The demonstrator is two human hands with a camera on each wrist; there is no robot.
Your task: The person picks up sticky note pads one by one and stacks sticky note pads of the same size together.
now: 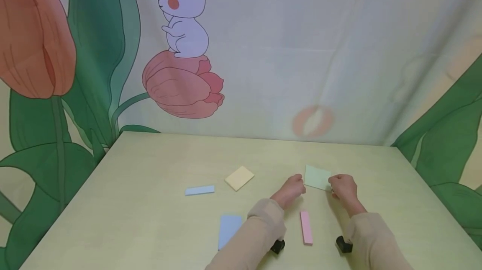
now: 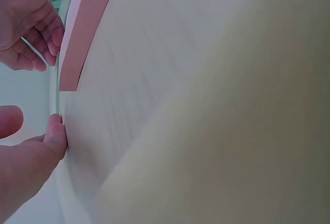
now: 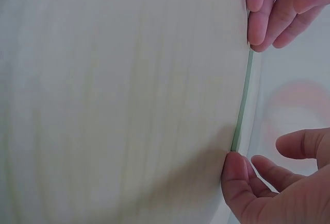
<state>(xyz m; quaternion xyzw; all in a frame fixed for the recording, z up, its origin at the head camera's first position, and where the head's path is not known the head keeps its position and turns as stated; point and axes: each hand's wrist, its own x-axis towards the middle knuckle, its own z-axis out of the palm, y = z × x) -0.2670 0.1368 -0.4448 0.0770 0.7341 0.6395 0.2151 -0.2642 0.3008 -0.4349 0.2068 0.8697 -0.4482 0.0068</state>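
Note:
A pale green sticky note pad lies flat toward the back right of the table, between my two hands. My left hand is at its left edge, and my right hand covers part of its right edge. From the right wrist, the green pad shows only as a thin edge, with fingertips at both ends. The right thumb and fingers stand apart there. In the left wrist view, the left hand rests fingertips low on the table, its digits spread. Nearer me lies a narrow pink sticky note pad.
A yellow pad and a narrow blue strip pad lie left of my hands. My left sleeve partly covers a larger blue pad. Behind the table's far edge hangs a printed curtain.

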